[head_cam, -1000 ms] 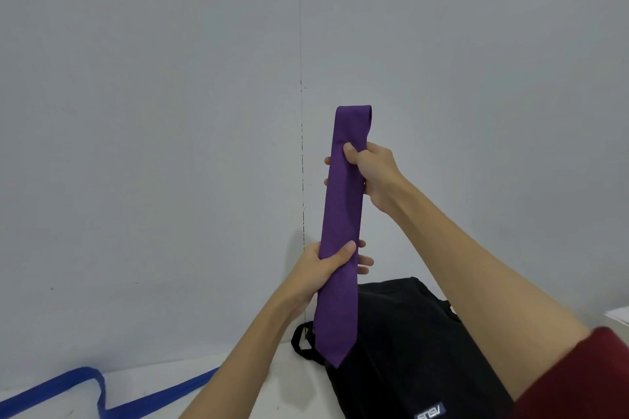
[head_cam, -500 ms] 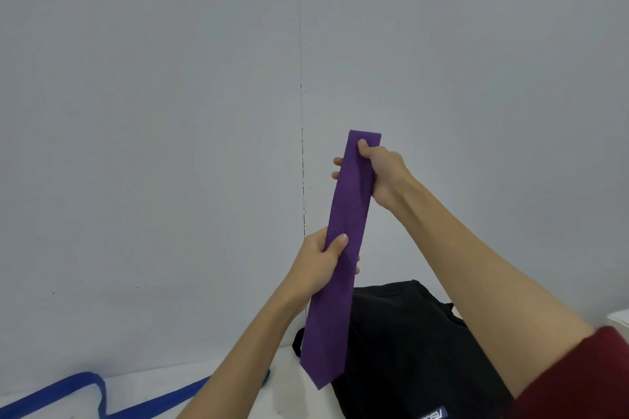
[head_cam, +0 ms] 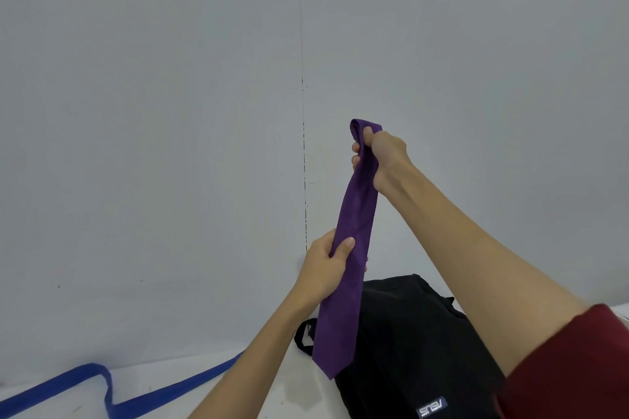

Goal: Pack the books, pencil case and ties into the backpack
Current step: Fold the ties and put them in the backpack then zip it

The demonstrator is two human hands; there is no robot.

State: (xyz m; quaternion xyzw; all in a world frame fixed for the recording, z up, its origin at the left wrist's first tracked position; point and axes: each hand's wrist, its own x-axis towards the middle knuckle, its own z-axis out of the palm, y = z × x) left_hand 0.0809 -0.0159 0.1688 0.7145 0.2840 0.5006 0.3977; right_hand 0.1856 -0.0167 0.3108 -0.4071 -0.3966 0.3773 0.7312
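Backpack [head_cam: 418,343] lies black and low on the white surface under your arms, with the purple tie [head_cam: 354,248] hanging just in front of it. Your left hand [head_cam: 323,265] grips the tie mid-length; your right hand [head_cam: 383,156], farther up, now bunches the folded top, which stood flatter a moment ago. Judged: folding is underway and packing has not started.

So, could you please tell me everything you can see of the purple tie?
The purple tie looks like woven fabric with a faint texture. It hangs nearly upright in the air before the grey wall, folded over at the top. The right hand grips it at the fold, bunching it, and the left hand pinches it lower down with the thumb on its front. Its wide, pointed end dangles free in front of the black backpack.
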